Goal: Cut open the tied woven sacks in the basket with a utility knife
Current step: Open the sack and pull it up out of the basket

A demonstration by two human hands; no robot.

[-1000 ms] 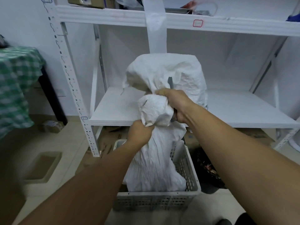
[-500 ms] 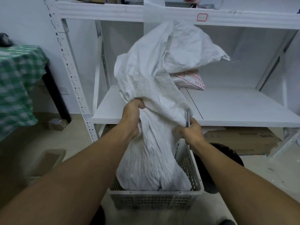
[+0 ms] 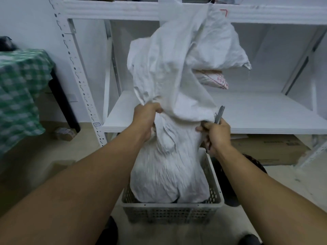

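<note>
I see both forearms bare to the frame edge, no sleeves, gloves, watch or rings on my left hand (image 3: 145,119) or right hand (image 3: 216,134).

- Woven sack (image 3: 169,165): white woven plastic cloth, matt, heavily creased and crinkled.
- Basket (image 3: 169,212): grey moulded plastic, perforated walls, dull finish.
- Utility knife (image 3: 219,114): slim grey metal body, faint sheen.
- Shelf rack (image 3: 247,114): white painted metal, smooth boards, punched uprights.
- Tablecloth (image 3: 19,89): green-and-white checked fabric, soft.
- Cardboard box (image 3: 269,149): brown, matt.

Head view, forward and down
</note>
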